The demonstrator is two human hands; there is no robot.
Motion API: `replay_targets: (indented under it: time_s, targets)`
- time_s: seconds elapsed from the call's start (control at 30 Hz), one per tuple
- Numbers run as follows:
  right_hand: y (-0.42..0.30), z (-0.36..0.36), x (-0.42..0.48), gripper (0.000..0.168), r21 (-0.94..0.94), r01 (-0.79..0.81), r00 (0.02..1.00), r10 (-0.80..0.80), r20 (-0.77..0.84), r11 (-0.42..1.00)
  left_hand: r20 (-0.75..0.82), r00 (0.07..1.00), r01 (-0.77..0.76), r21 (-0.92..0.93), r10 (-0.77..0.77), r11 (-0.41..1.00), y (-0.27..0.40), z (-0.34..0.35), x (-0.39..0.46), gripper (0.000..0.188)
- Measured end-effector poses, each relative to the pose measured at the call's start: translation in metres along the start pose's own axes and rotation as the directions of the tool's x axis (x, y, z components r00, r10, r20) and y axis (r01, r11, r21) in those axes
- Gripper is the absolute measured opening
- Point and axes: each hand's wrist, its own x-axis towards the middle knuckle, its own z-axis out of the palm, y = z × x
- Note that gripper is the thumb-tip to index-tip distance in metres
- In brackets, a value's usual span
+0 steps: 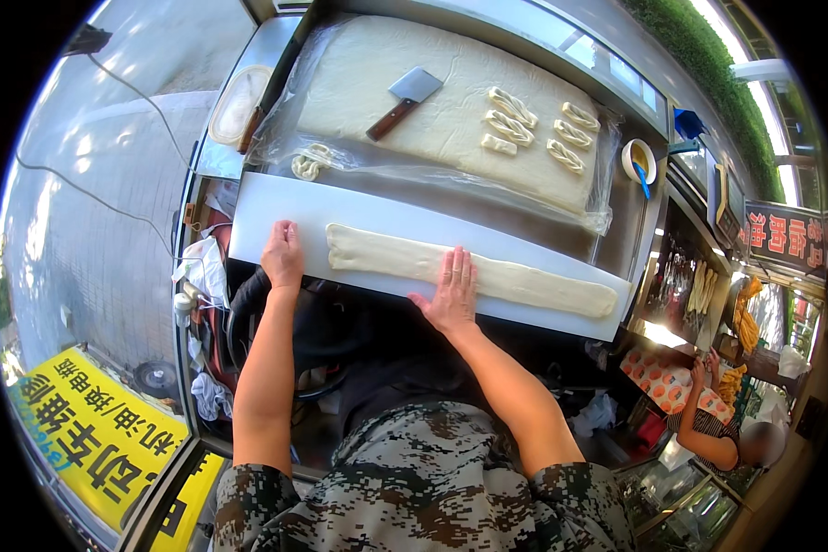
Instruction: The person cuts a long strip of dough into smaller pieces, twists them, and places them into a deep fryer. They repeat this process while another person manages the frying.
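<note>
A long flat strip of dough (538, 284) lies across a white cutting board (262, 200). My right hand (453, 290) rests flat on the middle of the strip, thumb spread to the left. At the board's left end, my left hand (282, 255) is on the near edge with its fingers bent, left of the strip; whether it grips the board is not plain. Beyond the board, a large slab of dough (359, 76) sits partly under clear plastic film. On it lie a cleaver with a wooden handle (392, 119) and several small twisted dough pieces (510, 127).
A white bowl with a blue utensil (639, 161) stands right of the slab. A small dough coil (310, 162) lies near the slab's lower left corner. At far left is an oval container (241, 103). Another person (714, 428) works at the right beside fried dough sticks (748, 317).
</note>
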Motion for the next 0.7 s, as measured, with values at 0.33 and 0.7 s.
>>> replay_targets:
  time_s: [0.33,0.7]
  targets:
    - [0.132,-0.041,-0.043,0.111,-0.037,-0.141,0.969,0.131,-0.210,0.989,0.025,0.997,0.074,-0.012,-0.074,0.997,0.019,0.009,-0.004,0.026]
    - [0.071,-0.011,-0.012,0.113,0.042,-0.061,0.991,0.066,-0.116,0.997,0.102,0.989,0.095,0.103,-0.105,0.990,0.019,0.010,-0.002,0.033]
